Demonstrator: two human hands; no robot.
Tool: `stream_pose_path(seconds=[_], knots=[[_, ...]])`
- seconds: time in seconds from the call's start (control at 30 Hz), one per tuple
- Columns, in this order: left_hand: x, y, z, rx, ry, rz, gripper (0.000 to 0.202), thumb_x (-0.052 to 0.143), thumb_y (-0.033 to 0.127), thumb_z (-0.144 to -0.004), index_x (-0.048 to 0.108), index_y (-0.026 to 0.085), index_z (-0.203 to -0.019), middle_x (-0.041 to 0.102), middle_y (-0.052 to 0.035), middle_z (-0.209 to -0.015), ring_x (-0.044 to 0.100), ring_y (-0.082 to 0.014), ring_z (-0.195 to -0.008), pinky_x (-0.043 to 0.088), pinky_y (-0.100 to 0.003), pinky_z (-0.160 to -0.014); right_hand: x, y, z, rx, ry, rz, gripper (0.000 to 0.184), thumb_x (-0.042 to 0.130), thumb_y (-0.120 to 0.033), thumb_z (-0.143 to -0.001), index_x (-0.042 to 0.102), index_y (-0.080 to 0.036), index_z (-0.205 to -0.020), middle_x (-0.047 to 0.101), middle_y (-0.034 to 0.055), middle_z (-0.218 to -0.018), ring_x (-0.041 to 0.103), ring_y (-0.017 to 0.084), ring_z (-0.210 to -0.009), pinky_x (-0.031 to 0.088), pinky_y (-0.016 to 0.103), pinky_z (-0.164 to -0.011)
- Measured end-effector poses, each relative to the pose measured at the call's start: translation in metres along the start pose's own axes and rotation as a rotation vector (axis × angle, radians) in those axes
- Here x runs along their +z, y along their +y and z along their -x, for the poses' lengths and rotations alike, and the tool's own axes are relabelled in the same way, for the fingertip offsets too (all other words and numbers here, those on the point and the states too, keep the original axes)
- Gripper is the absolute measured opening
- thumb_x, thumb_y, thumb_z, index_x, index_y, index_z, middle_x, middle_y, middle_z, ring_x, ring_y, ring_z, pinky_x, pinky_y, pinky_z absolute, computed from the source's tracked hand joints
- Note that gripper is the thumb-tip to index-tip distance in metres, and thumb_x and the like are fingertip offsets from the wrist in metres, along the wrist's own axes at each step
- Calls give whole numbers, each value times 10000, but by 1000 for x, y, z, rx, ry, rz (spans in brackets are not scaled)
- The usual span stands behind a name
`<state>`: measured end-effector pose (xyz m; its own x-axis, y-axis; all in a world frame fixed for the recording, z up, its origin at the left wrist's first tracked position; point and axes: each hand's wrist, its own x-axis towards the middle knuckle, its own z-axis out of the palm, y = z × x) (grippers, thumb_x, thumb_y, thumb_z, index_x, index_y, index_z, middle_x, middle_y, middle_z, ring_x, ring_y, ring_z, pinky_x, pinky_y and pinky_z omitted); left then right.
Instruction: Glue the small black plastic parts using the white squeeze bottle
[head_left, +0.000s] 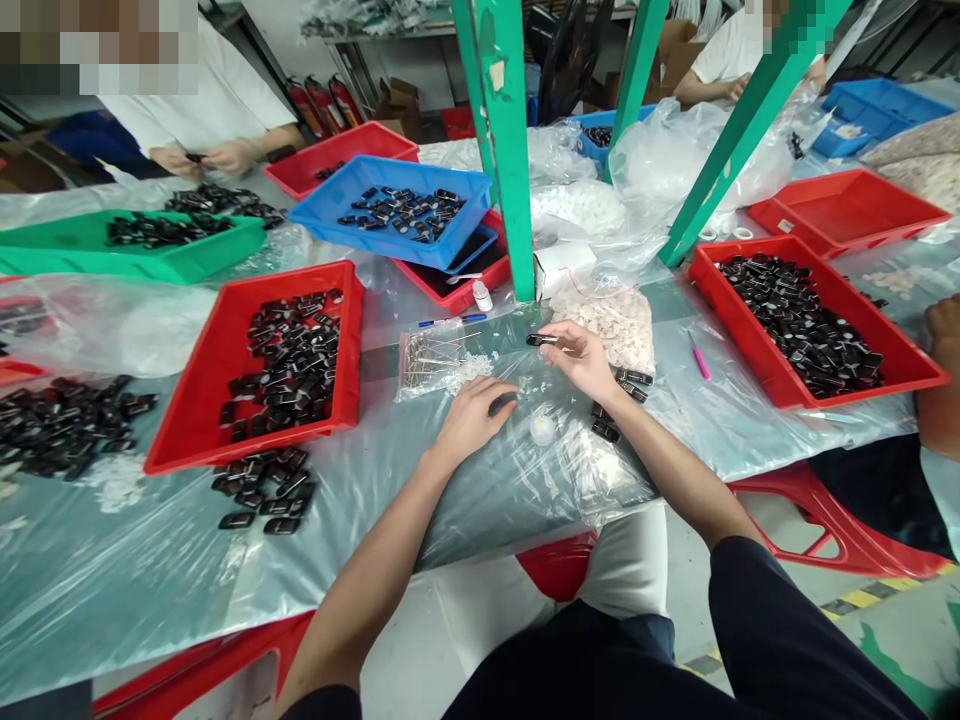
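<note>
My right hand pinches a small glossy black plastic part between thumb and fingertips, just above the table. Closer to me, my left hand curls with thumb and fingers around another dark piece, mostly hidden by the fingers. Beside the left hand lie a clear bag of thin metal pins and small white bits. A bag of pale small pieces sits behind my right hand. Several black parts rest by my right forearm, and a small white round container stands between my arms.
Red trays of black parts flank me, one left and one right. A blue tray rests partly over another red tray. Green posts rise from the table. A pink-handled tool lies right. Other people sit around the table.
</note>
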<state>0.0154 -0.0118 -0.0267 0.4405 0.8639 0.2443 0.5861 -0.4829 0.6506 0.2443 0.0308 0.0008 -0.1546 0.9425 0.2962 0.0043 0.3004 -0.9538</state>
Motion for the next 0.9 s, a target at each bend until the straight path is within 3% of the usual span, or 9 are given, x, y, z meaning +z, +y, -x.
stream_pose_path(seconds=[0.23, 0.53, 0.7, 0.83, 0.9], knots=[[8, -3, 0, 95, -47, -267, 254, 559, 316, -1020, 758, 253, -1166, 744, -71, -1132, 640, -265, -1095, 462, -409, -935, 1, 0, 1, -4, -3, 16, 359, 756, -461, -846, 676, -186, -1062, 692, 42, -937, 581, 114, -629, 452, 267, -586], [11, -2, -1, 111, -24, -321, 229, 538, 282, -1027, 759, 227, -1048, 745, -78, -1052, 633, -260, -1024, 451, -410, -898, 4, 5, 2, 13, -20, 48, 331, 752, -453, -847, 687, -199, -1050, 669, 20, -841, 582, 130, -637, 412, 252, -536], [3, 1, -2, -7, 111, -10, 203, 572, 328, -1007, 749, 230, -991, 738, -66, -1013, 641, -234, -989, 471, -385, -901, 7, 5, 4, 49, -97, 42, 348, 770, -466, -843, 690, -195, -1046, 659, 6, -778, 601, 137, -628, 427, 255, -550], [-5, 3, -7, -239, 278, 492, 287, 713, 494, -888, 761, 211, -893, 729, -47, -901, 616, -181, -782, 459, -308, -697, 11, 5, 8, 58, -178, -10, 371, 781, -495, -846, 690, -194, -1043, 685, 19, -820, 618, 137, -635, 473, 270, -596], [-8, 7, -8, -334, 328, 717, 341, 791, 539, -799, 771, 206, -869, 724, -40, -865, 603, -168, -744, 442, -291, -661, 14, 6, 9, 60, -203, -31, 383, 784, -510, -844, 690, -195, -1040, 691, 23, -831, 623, 140, -642, 483, 276, -606]])
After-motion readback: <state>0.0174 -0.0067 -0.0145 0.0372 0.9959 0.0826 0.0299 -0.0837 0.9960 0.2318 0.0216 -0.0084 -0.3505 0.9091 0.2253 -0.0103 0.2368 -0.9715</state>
